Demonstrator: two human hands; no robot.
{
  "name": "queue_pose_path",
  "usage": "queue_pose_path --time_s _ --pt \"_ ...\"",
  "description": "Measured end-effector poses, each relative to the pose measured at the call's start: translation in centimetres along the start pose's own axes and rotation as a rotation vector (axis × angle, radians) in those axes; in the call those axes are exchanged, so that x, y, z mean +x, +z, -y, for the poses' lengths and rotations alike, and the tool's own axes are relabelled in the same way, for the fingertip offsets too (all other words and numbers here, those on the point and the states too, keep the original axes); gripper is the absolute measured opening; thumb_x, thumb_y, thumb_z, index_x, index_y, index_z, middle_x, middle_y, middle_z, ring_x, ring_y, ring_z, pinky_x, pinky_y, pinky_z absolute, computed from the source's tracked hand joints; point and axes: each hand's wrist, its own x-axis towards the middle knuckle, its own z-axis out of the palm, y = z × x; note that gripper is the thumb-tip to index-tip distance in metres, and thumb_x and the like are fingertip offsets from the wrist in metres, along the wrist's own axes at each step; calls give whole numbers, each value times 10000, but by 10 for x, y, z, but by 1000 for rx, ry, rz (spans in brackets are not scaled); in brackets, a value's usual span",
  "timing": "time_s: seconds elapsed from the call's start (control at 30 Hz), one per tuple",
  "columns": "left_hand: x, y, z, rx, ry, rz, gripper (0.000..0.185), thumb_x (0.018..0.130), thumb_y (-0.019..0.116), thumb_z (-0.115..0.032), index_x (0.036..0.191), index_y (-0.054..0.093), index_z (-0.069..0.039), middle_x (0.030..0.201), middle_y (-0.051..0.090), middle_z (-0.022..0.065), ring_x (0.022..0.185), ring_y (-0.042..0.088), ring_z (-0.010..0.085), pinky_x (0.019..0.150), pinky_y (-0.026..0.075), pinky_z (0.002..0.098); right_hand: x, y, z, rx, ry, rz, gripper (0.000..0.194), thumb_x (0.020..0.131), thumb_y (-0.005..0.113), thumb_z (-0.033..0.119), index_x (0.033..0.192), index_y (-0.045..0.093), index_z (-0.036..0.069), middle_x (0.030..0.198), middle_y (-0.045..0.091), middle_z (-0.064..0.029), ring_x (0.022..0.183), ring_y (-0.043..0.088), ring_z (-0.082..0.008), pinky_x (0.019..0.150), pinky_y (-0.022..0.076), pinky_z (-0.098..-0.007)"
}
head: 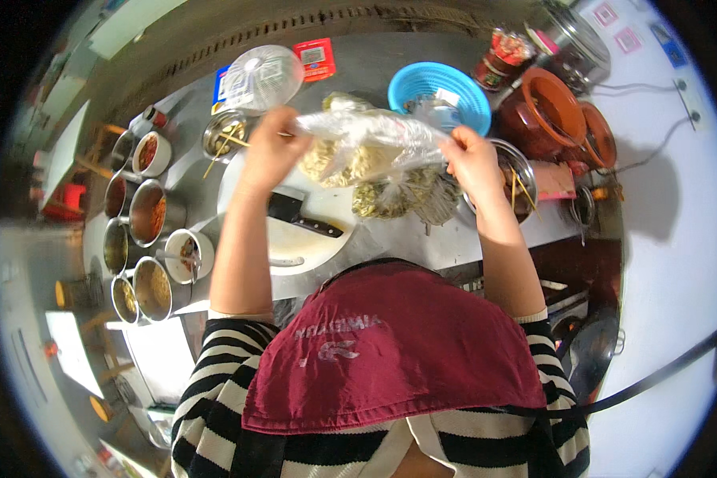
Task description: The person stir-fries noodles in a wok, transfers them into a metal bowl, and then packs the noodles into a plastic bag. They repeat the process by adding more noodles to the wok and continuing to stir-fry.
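Note:
A clear plastic bag [370, 128] is stretched sideways between my two hands. My left hand [278, 140] pinches its left end, and my right hand [469, 158] grips the right end. Pale, noodle-like food [337, 161] shows in or just behind the bag's lower edge; which of the two I cannot tell. Closer to me lies another plastic bag [388, 197] with green, chopped contents. Below my left hand, a cleaver [305, 215] with a black riveted handle rests on a round white cutting board [275, 251].
Metal pots [155, 212] and white tubs [188, 257] of seasonings stand at the left. A blue plastic basket [439, 74] sits behind my right hand. Steel bowls with chopsticks [224, 134] flank the work area. Brown clay jars [544, 113] and a stove [564, 305] are at the right.

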Motion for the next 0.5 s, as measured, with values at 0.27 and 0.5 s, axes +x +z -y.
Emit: queue_pose_path --time_s 0.27,0.5 --pt "-78 74 -21 22 187 39 197 729 656 -172 897 613 -79 904 591 134 884 594 342 765 500 442 -24 61 25 -309 -663 181 524 700 688 4 1196 521 18 1134 583 -186 1054 584 -307 917 458 -344" --pt "-87 -16 37 -186 -193 -686 147 770 616 -165 755 569 -26 804 559 153 778 601 351 659 482 448 27 36 36 -64 -229 271 156 840 618 -26 842 480 48 773 467 42 708 441 -70 662 388 -212"
